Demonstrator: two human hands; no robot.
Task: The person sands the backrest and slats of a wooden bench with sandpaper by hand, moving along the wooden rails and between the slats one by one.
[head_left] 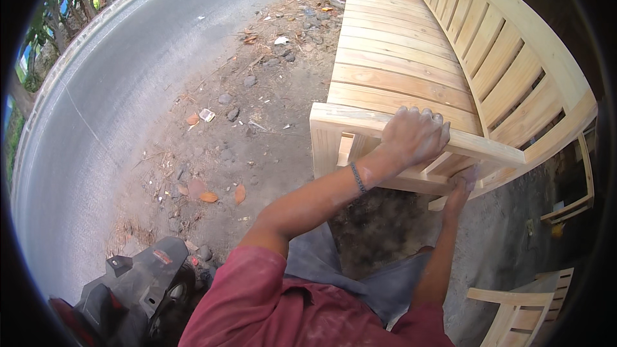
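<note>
A long slatted bench (398,58) of pale bare wood stretches away ahead of me, its backrest (508,45) along the right. My left hand (416,133), dusty and with a dark bracelet on the wrist, is closed over the top rail of the near armrest (347,115). Lower and to the right, my right hand (464,181) is up against the end panel under that armrest. Its fingers are blurred and partly hidden, so whether they hold anything cannot be made out.
Stony ground (257,115) with dry leaves and litter lies left of the bench, beside a paved road (116,103). A dark motorbike (141,283) is close at lower left. Another wooden seat (524,308) stands at lower right, and a wooden frame (586,167) at far right.
</note>
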